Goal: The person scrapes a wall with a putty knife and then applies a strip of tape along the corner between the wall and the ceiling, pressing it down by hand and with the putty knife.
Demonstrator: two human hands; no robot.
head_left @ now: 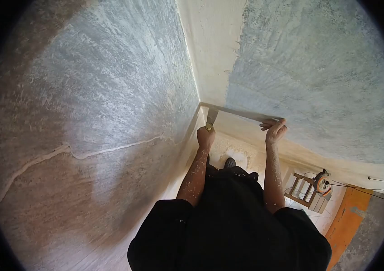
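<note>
My left hand point(206, 137) is closed around the handle of a putty knife point(212, 116). Its broad blade points away from me, close to the pale wall strip beside the corner. To the right, my right hand point(276, 131) is raised with its fingers apart, near the lower edge of the blue-grey wall point(300, 86). Nothing shows in it. White flecks dot both forearms. Between the hands runs a bare cream band of wall point(241, 120) with a dark line of shadow along its top.
On the left, a rough grey wall point(124, 81) carries a pale filled crack point(106, 150). A wooden stool point(301, 191) stands at lower right, with an orange and white cable reel point(322, 183) on it and cables running right. Beyond lies an orange panel point(348, 217). A dark shoe point(230, 162) shows below.
</note>
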